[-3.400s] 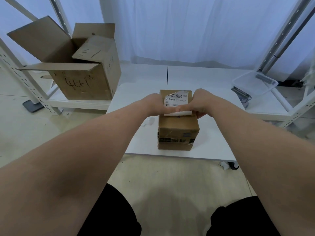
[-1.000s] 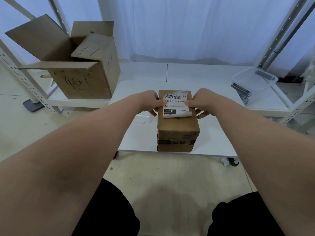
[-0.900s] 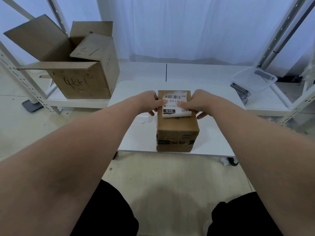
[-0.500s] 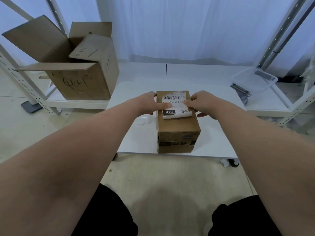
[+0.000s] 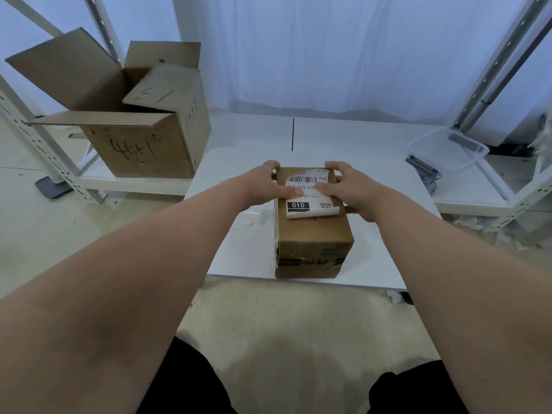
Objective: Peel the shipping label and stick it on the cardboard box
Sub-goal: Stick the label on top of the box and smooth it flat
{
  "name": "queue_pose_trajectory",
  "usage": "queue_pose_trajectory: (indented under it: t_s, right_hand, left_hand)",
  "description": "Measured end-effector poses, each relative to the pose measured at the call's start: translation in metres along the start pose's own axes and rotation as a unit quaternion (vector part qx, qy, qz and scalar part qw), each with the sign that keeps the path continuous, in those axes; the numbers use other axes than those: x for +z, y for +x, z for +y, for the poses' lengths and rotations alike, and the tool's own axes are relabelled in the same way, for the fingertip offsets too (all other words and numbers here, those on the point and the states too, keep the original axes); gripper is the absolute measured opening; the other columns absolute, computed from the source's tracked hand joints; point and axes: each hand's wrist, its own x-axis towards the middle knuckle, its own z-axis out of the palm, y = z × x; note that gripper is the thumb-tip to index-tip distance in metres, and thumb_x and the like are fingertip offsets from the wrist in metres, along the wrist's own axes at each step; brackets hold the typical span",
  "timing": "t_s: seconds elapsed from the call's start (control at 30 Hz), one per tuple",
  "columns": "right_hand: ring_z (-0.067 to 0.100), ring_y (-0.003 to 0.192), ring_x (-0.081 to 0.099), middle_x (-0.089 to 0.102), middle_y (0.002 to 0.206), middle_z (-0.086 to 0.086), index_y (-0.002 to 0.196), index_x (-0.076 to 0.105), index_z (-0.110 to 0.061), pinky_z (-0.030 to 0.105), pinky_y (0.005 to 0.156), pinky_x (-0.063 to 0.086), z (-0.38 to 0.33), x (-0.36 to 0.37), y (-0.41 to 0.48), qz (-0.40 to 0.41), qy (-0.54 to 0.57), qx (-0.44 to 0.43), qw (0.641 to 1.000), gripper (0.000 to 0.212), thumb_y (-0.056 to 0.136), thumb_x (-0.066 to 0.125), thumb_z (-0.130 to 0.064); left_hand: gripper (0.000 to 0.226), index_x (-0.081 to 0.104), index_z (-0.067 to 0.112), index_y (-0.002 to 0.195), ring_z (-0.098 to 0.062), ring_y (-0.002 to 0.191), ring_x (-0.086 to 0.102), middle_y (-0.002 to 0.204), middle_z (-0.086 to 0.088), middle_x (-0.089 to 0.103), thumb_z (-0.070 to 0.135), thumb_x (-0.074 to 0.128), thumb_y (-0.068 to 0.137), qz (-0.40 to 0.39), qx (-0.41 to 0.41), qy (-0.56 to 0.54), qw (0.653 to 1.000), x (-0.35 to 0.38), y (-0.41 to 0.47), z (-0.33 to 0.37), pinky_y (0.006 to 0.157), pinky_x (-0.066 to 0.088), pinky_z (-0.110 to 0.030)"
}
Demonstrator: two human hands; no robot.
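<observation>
White shipping label (image 5: 309, 208): part-stuck on brown cardboard box (image 5: 313, 234); left hand (image 5: 260, 183), right hand (image 5: 349, 189) clasp box, thumbs pressing; curled edge needs flattening.

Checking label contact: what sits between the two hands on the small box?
In the head view, the shipping label spans the box top between the left hand and right hand; both thumbs press it, near edge curled.
</observation>
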Motion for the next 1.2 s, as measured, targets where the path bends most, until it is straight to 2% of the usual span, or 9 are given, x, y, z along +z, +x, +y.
queue_pose_trajectory:
  t_s: [0.1,0.23,0.37,0.47,0.6,0.73,0.93,1.1,1.2]
  right_hand:
    - [0.021,0.102,0.060,0.054,0.129,0.004,0.141,0.030,-0.032,0.045,0.096,0.049,0.003,-0.002,0.003,0.004,-0.026,-0.004,1.000,0.063,0.089,0.064,-0.024]
    - [0.024,0.113,0.048,0.042,0.124,-0.003,0.148,0.006,-0.033,0.046,0.097,0.046,0.001,0.002,0.002,-0.046,-0.133,0.006,0.990,0.098,0.077,0.073,-0.042]
    - [0.018,0.097,0.058,0.052,0.124,0.001,0.145,0.021,-0.031,0.038,0.084,0.052,0.000,0.003,0.006,0.002,-0.094,0.002,0.996,0.068,0.090,0.060,-0.032]
    - [0.023,0.104,0.061,0.057,0.128,0.004,0.139,0.033,-0.029,0.045,0.093,0.051,0.001,0.003,0.010,0.054,-0.087,-0.010,0.995,0.049,0.095,0.053,-0.026]
    - [0.022,0.105,0.059,0.054,0.126,-0.001,0.143,0.027,-0.030,0.039,0.088,0.052,0.002,-0.001,0.008,0.014,-0.105,-0.010,0.994,0.060,0.092,0.058,-0.031]
    - [0.023,0.110,0.054,0.047,0.122,-0.004,0.146,0.019,-0.034,0.044,0.096,0.049,0.003,-0.004,0.006,-0.017,-0.125,-0.003,0.992,0.078,0.084,0.067,-0.036]
    - [0.023,0.111,0.057,0.051,0.136,0.003,0.145,0.026,-0.029,0.044,0.098,0.047,0.002,0.000,0.008,0.026,-0.093,-0.017,0.995,0.055,0.096,0.051,-0.025]
    - [0.027,0.125,0.050,0.038,0.149,0.009,0.148,0.025,-0.017,0.040,0.103,0.045,0.000,0.000,0.003,0.047,-0.185,-0.065,0.980,0.062,0.094,0.054,-0.029]
    - [0.027,0.128,0.046,0.035,0.150,0.009,0.149,0.022,-0.016,0.039,0.104,0.044,-0.001,-0.001,-0.001,0.043,-0.193,-0.065,0.978,0.067,0.093,0.057,-0.029]
  left_hand:
    - [0.089,0.020,0.016,0.149,-0.020,0.122,0.045,0.146,-0.004,0.041,0.036,0.072,0.080,0.003,0.004,0.010,1.000,0.000,0.001,0.000,0.088,0.034,-0.025]
    - [0.087,0.020,0.014,0.149,-0.013,0.106,0.043,0.144,-0.004,0.043,0.035,0.071,0.081,0.004,0.014,0.014,1.000,0.000,0.001,-0.002,0.087,0.035,-0.023]
    - [0.087,0.021,0.015,0.148,-0.016,0.109,0.045,0.144,-0.005,0.043,0.037,0.071,0.080,0.011,0.012,0.015,1.000,0.001,0.002,-0.002,0.087,0.036,-0.026]
    - [0.080,0.025,0.014,0.147,-0.022,0.119,0.050,0.143,-0.006,0.046,0.038,0.068,0.083,0.032,0.018,0.031,0.999,0.001,0.003,-0.002,0.085,0.039,-0.025]
    - [0.069,0.036,0.011,0.139,-0.024,0.113,0.055,0.133,-0.007,0.054,0.047,0.062,0.085,0.092,0.041,0.125,0.987,0.003,0.004,-0.002,0.085,0.046,-0.030]
    - [0.086,0.029,0.010,0.138,-0.019,0.103,0.054,0.120,-0.002,0.052,0.054,0.069,0.076,0.030,0.030,0.113,0.993,0.007,0.003,0.000,0.081,0.048,-0.029]
    - [0.061,0.040,0.013,0.138,-0.021,0.117,0.053,0.134,-0.006,0.054,0.043,0.060,0.088,0.092,0.055,0.134,0.985,-0.007,0.006,-0.006,0.084,0.039,-0.025]
    - [0.073,0.034,0.009,0.137,-0.018,0.101,0.052,0.128,-0.004,0.053,0.047,0.064,0.083,0.054,0.059,0.134,0.988,0.006,0.003,-0.002,0.074,0.043,-0.022]
    - [0.079,0.028,0.009,0.143,-0.023,0.112,0.053,0.136,-0.007,0.051,0.049,0.062,0.084,0.067,0.046,0.129,0.988,0.004,0.002,-0.004,0.082,0.043,-0.027]
